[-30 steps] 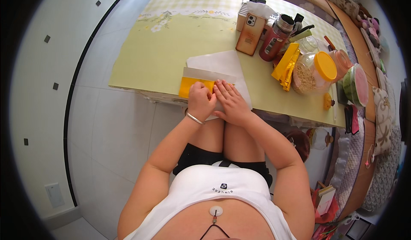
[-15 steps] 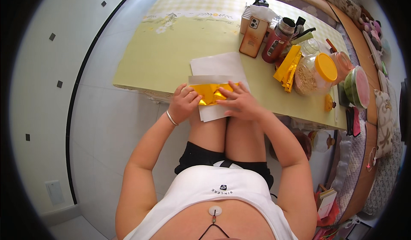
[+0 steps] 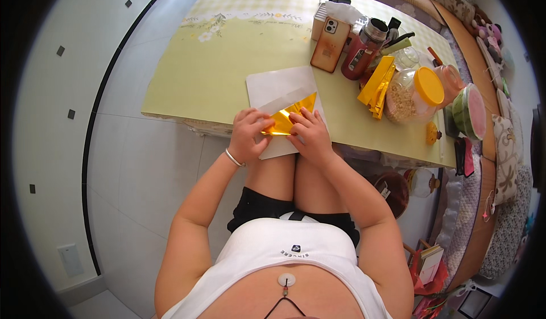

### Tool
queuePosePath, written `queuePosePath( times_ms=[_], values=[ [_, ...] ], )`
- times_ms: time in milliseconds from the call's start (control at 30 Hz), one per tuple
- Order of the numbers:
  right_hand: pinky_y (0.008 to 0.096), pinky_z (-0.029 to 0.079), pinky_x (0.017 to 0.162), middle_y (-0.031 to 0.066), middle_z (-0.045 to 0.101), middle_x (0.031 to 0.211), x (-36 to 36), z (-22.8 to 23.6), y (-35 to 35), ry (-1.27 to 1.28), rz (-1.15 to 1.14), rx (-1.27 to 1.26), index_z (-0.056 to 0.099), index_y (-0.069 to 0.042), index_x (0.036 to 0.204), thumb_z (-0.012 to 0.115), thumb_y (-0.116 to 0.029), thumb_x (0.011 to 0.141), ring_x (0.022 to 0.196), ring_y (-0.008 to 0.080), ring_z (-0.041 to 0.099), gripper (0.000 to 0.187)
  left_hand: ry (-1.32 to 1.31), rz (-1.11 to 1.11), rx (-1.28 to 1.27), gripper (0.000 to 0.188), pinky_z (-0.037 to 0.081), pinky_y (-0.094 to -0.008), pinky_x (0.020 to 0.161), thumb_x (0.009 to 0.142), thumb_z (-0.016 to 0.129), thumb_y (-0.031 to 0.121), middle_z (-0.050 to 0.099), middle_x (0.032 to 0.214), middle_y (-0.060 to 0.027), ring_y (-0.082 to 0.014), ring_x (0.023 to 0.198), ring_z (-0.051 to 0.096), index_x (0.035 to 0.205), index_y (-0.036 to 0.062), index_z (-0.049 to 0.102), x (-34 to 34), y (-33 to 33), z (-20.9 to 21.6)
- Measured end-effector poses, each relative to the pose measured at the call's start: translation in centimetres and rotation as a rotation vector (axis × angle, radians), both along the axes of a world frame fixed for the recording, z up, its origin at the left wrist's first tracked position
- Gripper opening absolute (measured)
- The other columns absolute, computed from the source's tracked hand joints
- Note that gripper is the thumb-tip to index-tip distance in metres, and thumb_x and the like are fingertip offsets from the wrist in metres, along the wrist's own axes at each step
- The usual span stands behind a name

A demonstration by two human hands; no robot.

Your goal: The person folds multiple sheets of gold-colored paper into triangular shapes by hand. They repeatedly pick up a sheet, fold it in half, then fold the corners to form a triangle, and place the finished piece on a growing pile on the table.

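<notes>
A sheet of shiny gold foil paper (image 3: 280, 123) with a pale grey strip along its far side lies slanted between my hands, its right end pointing up. My left hand (image 3: 250, 132), a silver bangle on the wrist, has its fingers curled over the left end of the foil. On the right part, my right hand (image 3: 311, 137) pinches a creased bit of the foil, fingers bent and close together. Beneath are white paper sheets (image 3: 272, 83), which jut over the table's near edge above my thighs. My fingers hide parts of the foil's lower edge.
A yellow-green covered table (image 3: 193, 86) spreads ahead. To the right stand a phone (image 3: 330, 43), a red flask (image 3: 364, 49), folded gold strips (image 3: 376, 88), a yellow-lidded jar (image 3: 406, 94) and a watermelon-patterned container (image 3: 469, 111). A dark red bin (image 3: 392, 193) is below the table.
The foil has gone from lying level to slanting, its right end raised. My right hand has come inward, its spread fingers now closed on the foil. The left hand stays at its end.
</notes>
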State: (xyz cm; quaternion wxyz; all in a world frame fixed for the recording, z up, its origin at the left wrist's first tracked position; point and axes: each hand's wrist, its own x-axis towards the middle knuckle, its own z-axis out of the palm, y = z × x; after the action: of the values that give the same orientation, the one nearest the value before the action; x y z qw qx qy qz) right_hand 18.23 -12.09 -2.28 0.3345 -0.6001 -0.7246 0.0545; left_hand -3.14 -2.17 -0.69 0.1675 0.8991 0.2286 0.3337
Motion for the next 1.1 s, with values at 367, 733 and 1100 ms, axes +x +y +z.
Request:
queuePosePath(
  times_ms=[367,733,1100],
  values=[
    [0.0693,0.023,0.112,-0.0021,0.068,0.128,-0.6,-0.3,-0.1,-0.027,0.0,0.012,0.073,-0.021,0.101,0.077,-0.026,0.082,0.133,0.0315,0.053,0.02,0.033,-0.024,0.052,0.045,0.025,-0.0478,0.114,0.066,0.067,0.005,0.069,0.127,-0.0034,-0.0308,0.133,0.049,0.109,0.0155,0.076,-0.8,0.6,-0.1],
    [0.0649,0.025,0.112,0.001,0.068,0.108,-2.2,0.2,0.9,0.228,-0.149,0.032,0.068,-0.011,0.077,0.077,-0.019,0.079,0.121,0.029,0.057,0.012,-0.145,0.177,-0.164,0.01,0.038,-0.0434,0.103,0.071,0.079,0.011,0.069,0.101,-0.0037,-0.033,0.119,0.053,0.079,0.0098,0.074,-0.7,1.0,-1.6],
    [0.0597,0.028,0.112,0.0043,0.06,0.105,-3.0,0.5,1.3,0.147,-0.237,0.025,0.067,-0.012,0.084,0.076,-0.014,0.076,0.113,0.0275,0.055,0.012,-0.129,0.342,-0.13,0.019,0.044,-0.0421,0.091,0.065,0.082,0.01,0.063,0.09,-0.0062,-0.0302,0.103,0.056,0.065,0.0067,0.063,1.1,0.5,-1.1]
  ],
)
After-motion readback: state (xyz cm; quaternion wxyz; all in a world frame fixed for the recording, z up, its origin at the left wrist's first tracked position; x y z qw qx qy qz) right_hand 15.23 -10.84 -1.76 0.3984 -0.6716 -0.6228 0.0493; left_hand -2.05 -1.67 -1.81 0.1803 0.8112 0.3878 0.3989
